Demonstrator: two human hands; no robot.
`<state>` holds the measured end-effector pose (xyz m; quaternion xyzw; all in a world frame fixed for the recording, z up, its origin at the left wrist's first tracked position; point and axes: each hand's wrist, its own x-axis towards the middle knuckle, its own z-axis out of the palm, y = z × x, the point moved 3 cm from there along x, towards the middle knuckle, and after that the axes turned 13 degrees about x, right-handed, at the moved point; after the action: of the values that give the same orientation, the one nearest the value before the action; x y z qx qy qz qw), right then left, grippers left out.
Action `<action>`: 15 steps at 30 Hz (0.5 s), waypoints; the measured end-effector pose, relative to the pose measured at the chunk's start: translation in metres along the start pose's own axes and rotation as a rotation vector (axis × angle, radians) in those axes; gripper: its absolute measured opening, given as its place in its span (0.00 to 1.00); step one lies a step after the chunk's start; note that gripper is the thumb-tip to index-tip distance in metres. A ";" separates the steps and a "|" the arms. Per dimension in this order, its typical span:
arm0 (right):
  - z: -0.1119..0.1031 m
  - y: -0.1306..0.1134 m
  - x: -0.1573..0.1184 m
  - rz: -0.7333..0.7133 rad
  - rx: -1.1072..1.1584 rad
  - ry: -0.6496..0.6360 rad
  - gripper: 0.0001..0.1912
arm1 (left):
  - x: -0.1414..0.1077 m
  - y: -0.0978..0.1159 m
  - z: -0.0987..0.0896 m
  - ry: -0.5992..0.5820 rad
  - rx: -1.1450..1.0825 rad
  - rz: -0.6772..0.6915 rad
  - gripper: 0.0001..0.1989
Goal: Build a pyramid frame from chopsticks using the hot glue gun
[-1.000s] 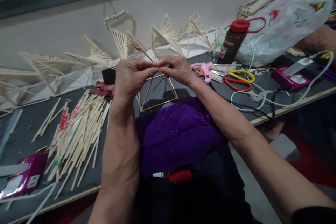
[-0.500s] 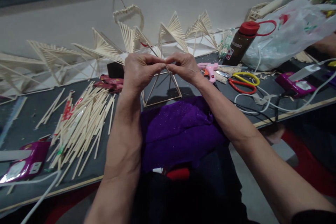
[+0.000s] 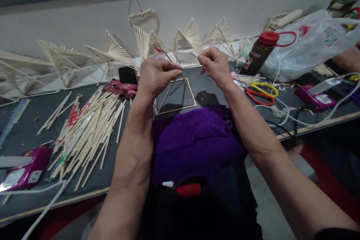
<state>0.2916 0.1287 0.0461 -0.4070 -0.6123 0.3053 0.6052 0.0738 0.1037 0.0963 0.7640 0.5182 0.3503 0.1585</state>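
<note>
My left hand pinches the top of a small stick frame, whose square base rests on the dark table. Thin sticks rise from that base to the fingertips. To the right, my right hand is raised off the frame, its thumb and forefinger pressed together; whether anything is between them is too small to tell. A purple cloth lies in front of the frame, below both hands. Behind stand fan-like stick models.
Loose sticks are heaped at the left, beside a purple device. At the right are scissors, a brown bottle, a plastic bag, another purple device and cables. Part of another person's hand shows at the far right.
My right hand has come away from my left hand, moving right and slightly up, and now partly covers the pink glue gun. My left hand remains at the top of the frame. The view has shifted slightly.
</note>
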 end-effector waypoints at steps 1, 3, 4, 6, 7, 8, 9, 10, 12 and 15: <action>-0.003 0.002 0.001 0.018 -0.017 0.010 0.16 | 0.000 0.001 0.000 0.000 -0.003 -0.004 0.08; -0.005 0.008 0.004 0.068 -0.089 0.008 0.16 | -0.001 0.003 -0.001 -0.011 -0.008 -0.010 0.08; -0.004 0.012 0.005 0.102 -0.152 -0.008 0.17 | -0.001 0.004 -0.001 -0.015 -0.011 -0.011 0.08; 0.001 0.019 0.008 0.177 -0.340 -0.088 0.16 | -0.001 0.004 -0.001 -0.019 -0.020 -0.014 0.07; 0.006 0.024 0.010 0.213 -0.459 -0.158 0.15 | -0.001 0.004 -0.001 -0.016 -0.027 -0.017 0.07; 0.010 0.029 0.011 0.244 -0.581 -0.242 0.14 | -0.001 0.003 -0.002 -0.011 -0.034 -0.019 0.06; 0.016 0.034 0.012 0.270 -0.692 -0.332 0.14 | -0.001 0.003 -0.002 -0.005 -0.040 -0.022 0.05; 0.021 0.040 0.013 0.290 -0.784 -0.415 0.16 | -0.001 0.002 -0.001 -0.004 -0.044 -0.022 0.05; 0.030 0.050 0.015 0.305 -0.891 -0.528 0.23 | -0.001 0.002 -0.001 -0.004 -0.046 -0.015 0.04; 0.042 0.062 0.020 0.285 -0.930 -0.589 0.28 | 0.000 0.002 -0.001 -0.003 -0.048 -0.005 0.04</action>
<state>0.2596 0.1806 -0.0013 -0.6070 -0.7642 0.1827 0.1189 0.0741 0.1027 0.0981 0.7592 0.5113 0.3612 0.1781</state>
